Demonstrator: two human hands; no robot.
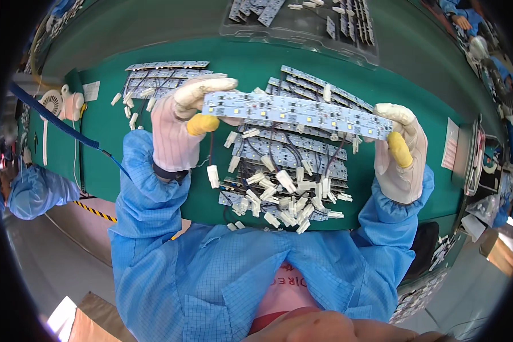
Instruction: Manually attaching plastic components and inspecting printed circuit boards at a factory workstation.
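A long white LED circuit board strip (296, 112) is held up level between both hands, above the bench. My left hand (182, 122), in a white glove with a yellow thumb cover, is closed on the strip's left end. At its right end, my right hand (402, 142), gloved the same way, grips the strip between thumb and fingers. Dark wires with white connectors hang from the strip; one connector (212, 176) dangles beside my left wrist. Below lies a stack of similar strips (319, 162), with a heap of white connectors (290, 208) along its near side.
Another group of strips (165, 74) lies at the back left of the green mat (102, 122). A clear plastic tray (302, 40) with more strips stands at the far side. A blue coiled cord (57, 114) runs to my left sleeve. A small white fan (54, 102) stands at left.
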